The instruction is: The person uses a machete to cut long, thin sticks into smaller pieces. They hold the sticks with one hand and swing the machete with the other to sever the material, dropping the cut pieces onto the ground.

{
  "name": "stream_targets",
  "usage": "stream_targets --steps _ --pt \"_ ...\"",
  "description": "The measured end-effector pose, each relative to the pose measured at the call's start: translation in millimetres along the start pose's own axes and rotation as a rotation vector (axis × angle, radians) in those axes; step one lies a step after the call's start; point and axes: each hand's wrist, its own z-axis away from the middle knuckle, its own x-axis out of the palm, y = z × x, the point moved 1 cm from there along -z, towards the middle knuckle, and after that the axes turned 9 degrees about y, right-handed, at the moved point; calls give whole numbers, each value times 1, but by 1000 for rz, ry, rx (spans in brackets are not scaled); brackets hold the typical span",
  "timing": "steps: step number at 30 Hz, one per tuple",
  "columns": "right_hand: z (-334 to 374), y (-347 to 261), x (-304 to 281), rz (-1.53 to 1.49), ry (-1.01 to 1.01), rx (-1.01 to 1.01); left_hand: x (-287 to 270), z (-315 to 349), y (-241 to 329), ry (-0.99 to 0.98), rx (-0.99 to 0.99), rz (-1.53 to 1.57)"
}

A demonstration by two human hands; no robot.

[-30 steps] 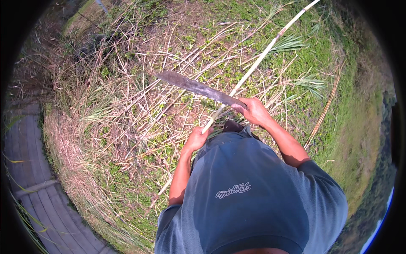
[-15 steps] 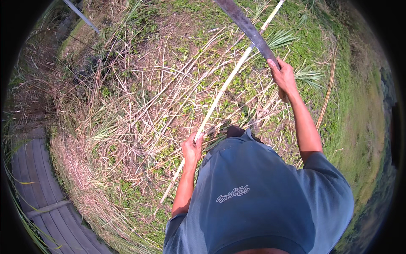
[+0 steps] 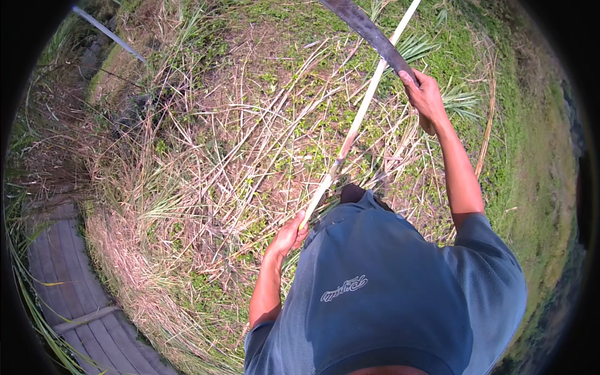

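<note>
My left hand [image 3: 290, 235], low and left of my body, is closed round the lower end of a long pale stalk [image 3: 365, 107]. From there the stalk slants up to the right and runs out at the top edge. A brownish joint marks it a short way above the hand. My right hand [image 3: 425, 99], farther out and to the right, grips a machete [image 3: 369, 30] by its near end. Its dark, slightly curved blade lies across the upper stalk in view; whether the two touch I cannot tell. The handle is hidden in my fingers.
Dry cut stems [image 3: 219, 159] litter the ground among low green plants. Green leaf tufts [image 3: 461, 102] lie beyond my right hand. Grey planking [image 3: 65, 269] curves along the lower left. A pale pole [image 3: 111, 33] slants at the upper left, and grass [image 3: 531, 169] stretches off right.
The stalk has shifted up and right relative to my left hand; its tail below the hand no longer shows. My right hand and the machete have moved slightly right and nearer.
</note>
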Motion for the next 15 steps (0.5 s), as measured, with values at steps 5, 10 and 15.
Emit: stream_targets --steps 5,10,15 --pt "12 2 1 25 -62 -20 -5 0 -12 -158 -111 96" --pt "9 -4 -7 12 -58 13 -14 2 -20 -232 -128 137" --pt "5 -19 -5 -37 -95 -19 -9 10 -19 -201 -171 81"
